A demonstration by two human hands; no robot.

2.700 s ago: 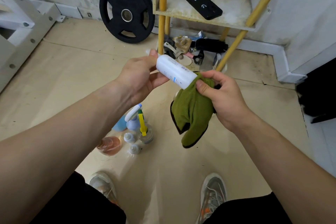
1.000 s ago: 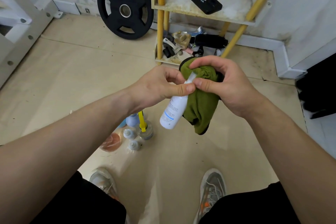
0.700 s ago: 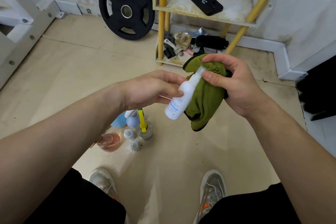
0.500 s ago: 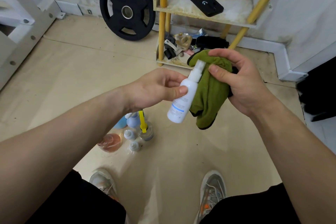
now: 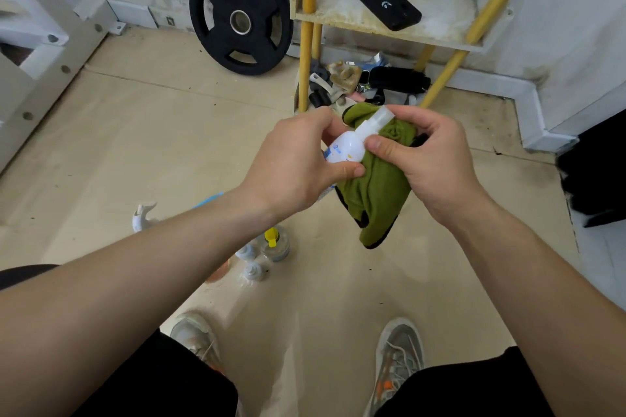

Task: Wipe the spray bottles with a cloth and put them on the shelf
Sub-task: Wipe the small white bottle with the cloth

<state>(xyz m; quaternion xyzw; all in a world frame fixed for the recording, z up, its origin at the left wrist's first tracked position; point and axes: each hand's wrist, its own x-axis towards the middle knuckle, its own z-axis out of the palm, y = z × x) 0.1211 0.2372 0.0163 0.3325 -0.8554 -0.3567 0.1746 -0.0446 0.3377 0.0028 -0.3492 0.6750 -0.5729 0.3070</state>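
My left hand (image 5: 294, 166) grips a small white spray bottle (image 5: 350, 144) by its body, nozzle tilted up and to the right. My right hand (image 5: 430, 159) holds a green cloth (image 5: 376, 193) bunched against the bottle's neck, thumb pressing on the bottle's shoulder. The cloth's loose end hangs below my right hand. Several more spray bottles (image 5: 267, 247) stand on the floor under my left forearm, partly hidden by it. The shelf (image 5: 437, 24) with yellow posts stands ahead against the wall.
A black phone (image 5: 384, 0) lies on the shelf board. Clutter (image 5: 366, 81) fills the shelf's bottom level. A black weight plate (image 5: 240, 13) leans on the wall at the left. A white metal frame (image 5: 37, 54) is at far left. My shoes (image 5: 399, 359) are below.
I turned the bottle from lying sideways to nozzle-up. My right hand moved the cloth from the bottle's base up to its neck. Both hands drifted slightly up and closer together.
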